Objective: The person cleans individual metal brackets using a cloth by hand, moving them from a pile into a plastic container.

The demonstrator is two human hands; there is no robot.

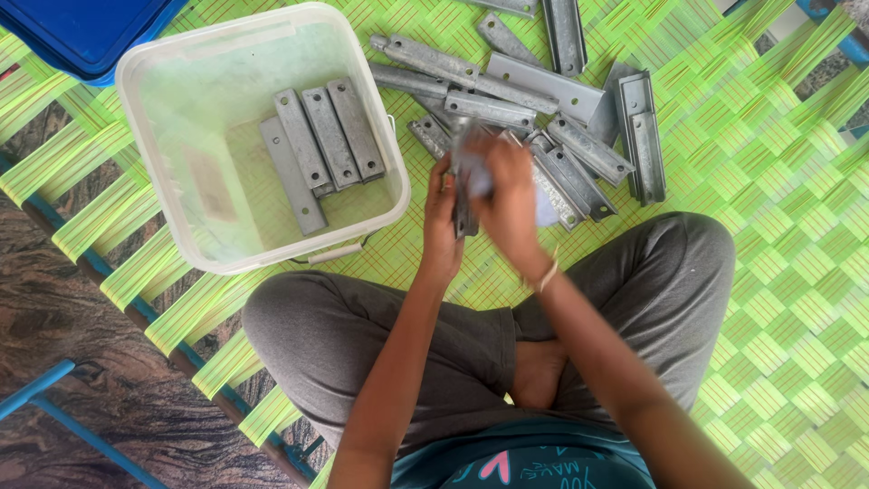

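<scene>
I sit cross-legged on a green woven cot (pixel 778 299). My left hand (pixel 441 222) grips a grey metal bar (pixel 465 215) held upright in front of me. My right hand (pixel 509 195) presses a pale blue cloth (pixel 478 177) against the bar's upper part; the motion blurs it. Beyond my hands lies a loose pile of grey metal bars (pixel 543 100) on the cot. To the left stands a clear plastic tub (pixel 172 136) with several of the same metal pieces (pixel 321 149) laid side by side in it.
A blue lid or box (pixel 81 32) lies at the top left corner, partly under the tub. The cot's edge runs diagonally at the left, with a patterned stone floor (pixel 81 299) and a blue frame bar (pixel 54 398) below it.
</scene>
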